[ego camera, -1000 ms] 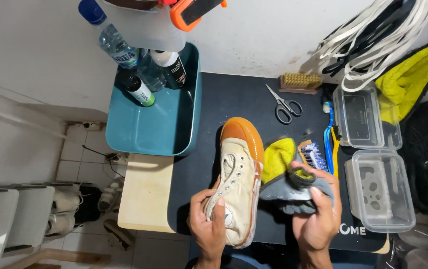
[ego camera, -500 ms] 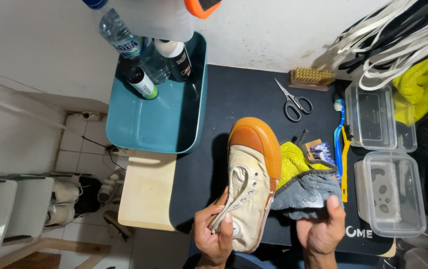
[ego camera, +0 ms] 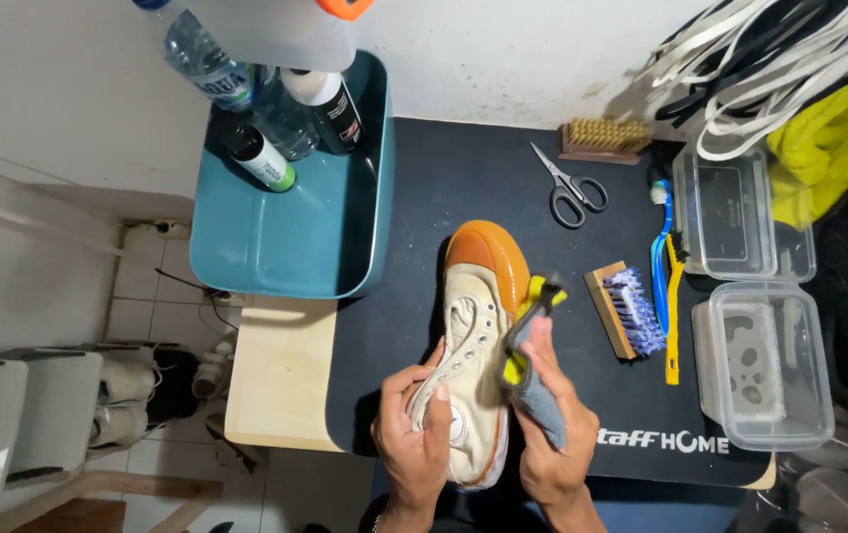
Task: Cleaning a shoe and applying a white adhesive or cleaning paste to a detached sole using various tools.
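I see a cream canvas sneaker (ego camera: 473, 345) with a glossy orange rubber toe lying on the dark mat (ego camera: 463, 188), near centre, my left hand (ego camera: 414, 434) clasping its heel side. My right hand (ego camera: 547, 424) is clenched around a grey-and-yellow cloth (ego camera: 533, 341) pressed to the shoe's right flank. Far left, dark bottles (ego camera: 291, 133) with white and green labels stand in a teal tub (ego camera: 286, 247).

Your left hand (ego camera: 414, 434) holds a cream canvas shoe (ego camera: 473, 345) with an orange-brown toe cap and a cream lace. Your right hand (ego camera: 547, 434) presses a cloth (ego camera: 533, 365) against it, grey on one side and yellow on the other. They sit over a black mat (ego camera: 463, 188) with white lettering. Beside them you have a teal tub (ego camera: 286, 247), a wooden brush (ego camera: 626, 311) with blue-and-white bristles, black-handled scissors (ego camera: 570, 188), and blue and yellow toothbrushes (ego camera: 666, 286).
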